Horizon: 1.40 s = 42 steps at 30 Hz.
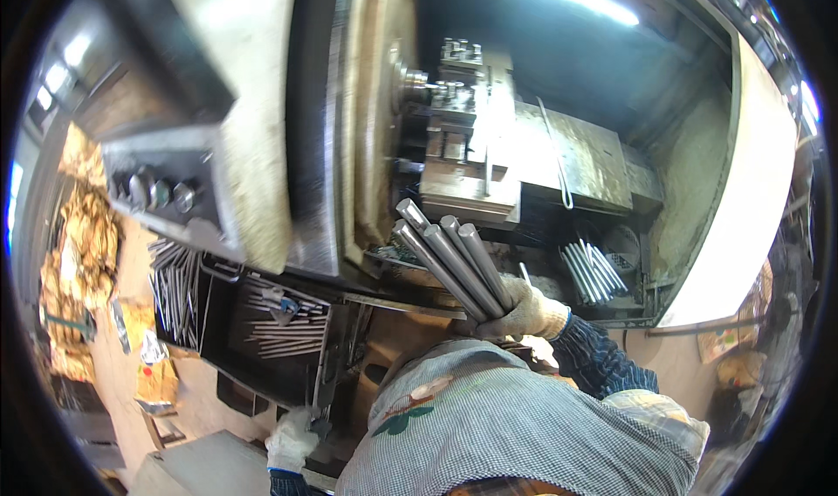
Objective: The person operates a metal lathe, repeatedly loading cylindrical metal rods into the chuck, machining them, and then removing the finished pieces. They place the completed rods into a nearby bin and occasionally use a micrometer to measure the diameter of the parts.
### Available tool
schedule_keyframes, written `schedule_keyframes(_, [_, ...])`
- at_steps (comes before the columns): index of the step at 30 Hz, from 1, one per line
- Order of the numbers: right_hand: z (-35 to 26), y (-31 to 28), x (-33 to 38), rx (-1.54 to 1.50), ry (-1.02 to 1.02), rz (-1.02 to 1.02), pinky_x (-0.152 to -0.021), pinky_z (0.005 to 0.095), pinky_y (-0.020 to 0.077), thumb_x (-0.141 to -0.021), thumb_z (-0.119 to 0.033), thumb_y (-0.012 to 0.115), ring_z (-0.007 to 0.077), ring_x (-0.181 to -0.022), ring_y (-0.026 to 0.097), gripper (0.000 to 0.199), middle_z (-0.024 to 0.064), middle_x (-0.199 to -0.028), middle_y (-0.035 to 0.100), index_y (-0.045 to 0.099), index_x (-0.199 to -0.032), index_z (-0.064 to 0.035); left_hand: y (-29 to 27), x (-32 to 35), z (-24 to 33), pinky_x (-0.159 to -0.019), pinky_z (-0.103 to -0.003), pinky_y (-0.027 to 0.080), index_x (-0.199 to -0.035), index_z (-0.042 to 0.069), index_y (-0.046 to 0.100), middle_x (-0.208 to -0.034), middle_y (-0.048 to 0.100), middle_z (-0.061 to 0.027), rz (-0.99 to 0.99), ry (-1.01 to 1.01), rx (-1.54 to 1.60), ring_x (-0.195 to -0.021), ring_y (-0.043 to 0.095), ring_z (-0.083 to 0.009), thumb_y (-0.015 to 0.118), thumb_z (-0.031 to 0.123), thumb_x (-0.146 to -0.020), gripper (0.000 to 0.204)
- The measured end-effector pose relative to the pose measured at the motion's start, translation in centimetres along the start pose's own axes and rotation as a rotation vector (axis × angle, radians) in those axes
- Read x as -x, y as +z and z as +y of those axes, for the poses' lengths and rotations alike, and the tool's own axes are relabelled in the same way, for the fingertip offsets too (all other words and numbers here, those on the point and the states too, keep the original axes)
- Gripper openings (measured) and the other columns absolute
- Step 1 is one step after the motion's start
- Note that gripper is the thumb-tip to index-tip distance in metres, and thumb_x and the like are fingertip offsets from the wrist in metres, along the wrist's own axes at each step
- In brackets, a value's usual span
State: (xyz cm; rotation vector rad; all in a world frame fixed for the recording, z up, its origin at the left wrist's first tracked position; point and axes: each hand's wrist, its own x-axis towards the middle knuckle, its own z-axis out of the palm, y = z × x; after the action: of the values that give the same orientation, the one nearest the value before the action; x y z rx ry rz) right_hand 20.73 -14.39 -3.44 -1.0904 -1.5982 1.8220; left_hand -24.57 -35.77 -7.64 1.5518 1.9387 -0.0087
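My right hand (526,311), in a pale work glove, is wrapped round a bundle of several smooth grey metal rods (458,272). The rods slant up and to the left, their round ends in front of the open bay of a lathe-like machine. Low on the left is my left hand (293,441), also in a pale glove. It is beside the near corner of a dark metal bin (227,308), and blur hides how its fingers lie. Thin metal rods (285,339) rest inside that bin.
Inside the machine stand a metal tool block (471,195) and a bent thin tube (556,160). More rods (594,272) lie at the bay's lower right. A pile of rods (177,295) is left of the bin. Yellow bags (157,382) lie on the floor.
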Motion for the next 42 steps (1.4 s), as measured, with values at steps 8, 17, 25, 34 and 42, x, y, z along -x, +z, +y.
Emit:
schedule_keyframes(8, [1.2, -5.7, 3.2, -0.019, -0.05, 0.052, -0.081, 0.0275, 0.0505, -0.081, -0.011, 0.081, 0.0112, -0.089, 0.061, 0.042, 0.0035, -0.097, 0.067, 0.063, -0.119, -0.0051, -4.1, -13.6, 32.1, -0.059, -0.02, 0.045, -0.156, 0.002, 0.033, -0.137, 0.059, -0.0129, -0.208, 0.705, 0.701, -0.07, 0.057, -0.0076, 0.069, -0.002, -0.082, 0.083])
schedule_keyframes(17, [4.2, -8.7, 4.4, 0.107, -0.15, 0.121, -0.084, 0.0336, 0.0535, -0.084, -0.014, 0.081, 0.0179, -0.094, 0.066, 0.041, 0.0086, -0.1, 0.072, 0.065, -0.121, -0.0069, -2.2, -17.4, 38.4, -0.102, -0.037, 0.054, -0.134, -0.001, 0.059, -0.129, 0.066, -0.0133, -0.647, 0.76, 0.662, -0.116, 0.065, -0.0244, 0.084, 0.007, -0.081, 0.06])
schedule_keyframes(25, [17.8, -12.6, 1.1, 0.007, -0.245, 0.449, -0.081, 0.0286, 0.0576, -0.086, -0.004, 0.064, 0.0159, -0.096, 0.065, 0.041, 0.0103, -0.106, 0.068, 0.062, -0.127, -0.0029, 2.5, -22.2, 41.0, -0.102, -0.03, 0.055, -0.136, 0.002, 0.057, -0.134, 0.064, -0.0113, -0.597, 1.066, 0.45, -0.118, 0.065, -0.0187, 0.066, 0.017, -0.098, 0.042])
schedule_keyframes(34, [32.4, -19.7, 1.5, -0.367, -0.401, 1.117, -0.098, 0.0359, 0.0498, -0.099, -0.02, 0.051, 0.0248, -0.114, 0.061, 0.037, 0.013, -0.124, 0.063, 0.057, -0.132, -0.0043, 10.4, -24.5, 54.3, -0.091, -0.04, 0.057, -0.141, 0.009, 0.054, -0.12, 0.068, -0.0162, -0.337, 1.458, 0.034, -0.109, 0.068, -0.0341, 0.067, 0.009, -0.085, 0.058])
schedule_keyframes(42, [41.1, -22.2, 1.0, -0.737, -0.439, 1.329, -0.098, 0.0357, 0.0483, -0.099, -0.029, 0.058, 0.0197, -0.114, 0.06, 0.038, 0.0081, -0.125, 0.063, 0.056, -0.131, -0.0101, 18.4, -27.9, 58.7, -0.097, -0.042, 0.055, -0.138, 0.017, 0.057, -0.124, 0.068, -0.0129, -0.473, 1.311, -0.104, -0.116, 0.065, -0.0344, 0.067, 0.012, -0.088, 0.051])
